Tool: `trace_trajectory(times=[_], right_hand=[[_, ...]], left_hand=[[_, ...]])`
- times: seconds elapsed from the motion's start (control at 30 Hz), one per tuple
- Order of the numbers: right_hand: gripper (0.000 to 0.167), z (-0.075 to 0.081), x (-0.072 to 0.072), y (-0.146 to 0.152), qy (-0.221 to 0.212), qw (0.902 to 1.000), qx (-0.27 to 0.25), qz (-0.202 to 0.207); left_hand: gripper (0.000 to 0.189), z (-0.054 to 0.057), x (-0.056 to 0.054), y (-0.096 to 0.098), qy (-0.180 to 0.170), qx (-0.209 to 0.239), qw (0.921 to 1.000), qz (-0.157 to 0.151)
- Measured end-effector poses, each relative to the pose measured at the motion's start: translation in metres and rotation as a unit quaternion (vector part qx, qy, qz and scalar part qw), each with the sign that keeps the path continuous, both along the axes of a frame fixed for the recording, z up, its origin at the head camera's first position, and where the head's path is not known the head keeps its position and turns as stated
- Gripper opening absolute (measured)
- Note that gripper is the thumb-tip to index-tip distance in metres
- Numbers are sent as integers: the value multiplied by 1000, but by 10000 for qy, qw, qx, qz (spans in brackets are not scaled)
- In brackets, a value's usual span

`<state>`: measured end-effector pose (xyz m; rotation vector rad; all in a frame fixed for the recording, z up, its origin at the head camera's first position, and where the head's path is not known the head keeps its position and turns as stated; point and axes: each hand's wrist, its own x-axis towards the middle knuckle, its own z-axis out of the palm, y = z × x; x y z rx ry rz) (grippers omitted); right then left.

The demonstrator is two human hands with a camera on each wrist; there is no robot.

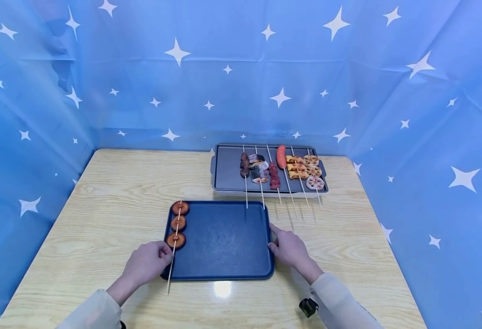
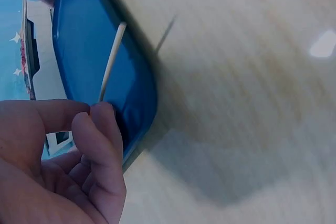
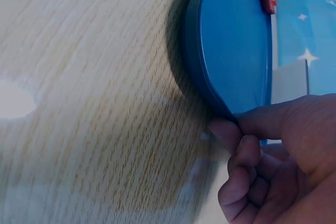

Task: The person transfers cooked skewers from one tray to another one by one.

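My left hand (image 1: 147,262) pinches the bare stick of a mushroom skewer (image 1: 178,224) between thumb and fingers. Three brown mushroom caps on it lie along the left side of the blue tray (image 1: 224,242), and the stick end juts past the front rim. In the left wrist view the pale stick (image 2: 111,62) sticks out beyond the fingertips. On the opposite side, my right hand (image 1: 291,249) grips the tray's right rim. Seen from the right wrist, the thumb lies at the rim of the tray (image 3: 231,51), with a finger beneath it.
Behind the blue tray stands a dark grill pan (image 1: 228,169). Several skewers lie across it, including a red sausage (image 1: 281,156) and lotus root slices (image 1: 314,171), their sticks overhanging its front. A blue star-patterned cloth (image 1: 224,105) encloses the wooden table (image 1: 113,196).
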<state>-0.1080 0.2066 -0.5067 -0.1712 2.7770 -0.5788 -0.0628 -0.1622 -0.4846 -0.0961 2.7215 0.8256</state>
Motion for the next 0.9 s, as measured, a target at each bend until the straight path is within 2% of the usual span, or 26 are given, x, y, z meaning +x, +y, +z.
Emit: trace_trajectory(times=[0.2,0.33,0.47,0.6,0.9], right_hand=[[58,2,0,0,45,10000,-4,-6],[58,2,-1,0,62,10000,21,-12],[58,2,-2,1,44,10000,27,-25],[58,2,-1,1,-20,10000,-14,-34],[58,2,1,0,4,10000,-66,-25]], left_hand=[[10,17,-16,-5,387,41,9992,-94],[13,31,-32,-5,684,212,9973,-160],[15,38,-49,3,893,350,9950,-284],[15,40,-65,21,935,501,9935,-419],[15,42,-89,82,495,1407,9870,-591]])
